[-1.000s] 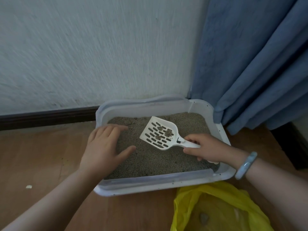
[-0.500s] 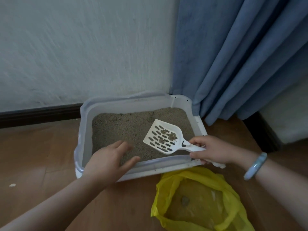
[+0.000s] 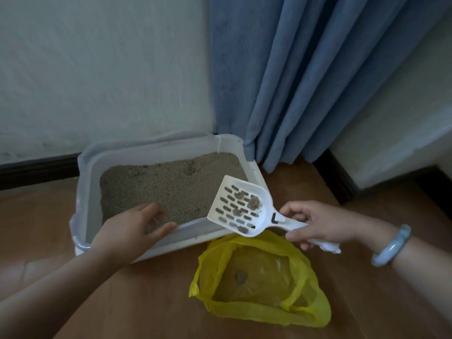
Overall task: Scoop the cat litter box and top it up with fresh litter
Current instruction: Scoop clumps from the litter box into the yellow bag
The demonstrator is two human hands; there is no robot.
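A white litter box (image 3: 85, 182) full of grey-brown litter (image 3: 161, 184) stands on the wooden floor against the wall. My right hand (image 3: 318, 223) grips the handle of a white slotted scoop (image 3: 241, 206), which carries three small clumps (image 3: 253, 203). The scoop hovers over the box's near right corner. My left hand (image 3: 129, 231) rests on the box's near rim, fingers spread, holding nothing. An open yellow plastic bag (image 3: 259, 280) lies on the floor just in front of the box, with one clump (image 3: 241, 277) inside.
A blue curtain (image 3: 305, 77) hangs behind the box's right corner and touches it. Dark baseboard (image 3: 36, 168) runs along the white wall. A pale bracelet (image 3: 391, 245) is on my right wrist. Bare wooden floor surrounds the bag.
The scoop with its clumps has moved from over the middle of the litter toward the box's near right corner, closer to the yellow bag. My left hand slid back to the near rim.
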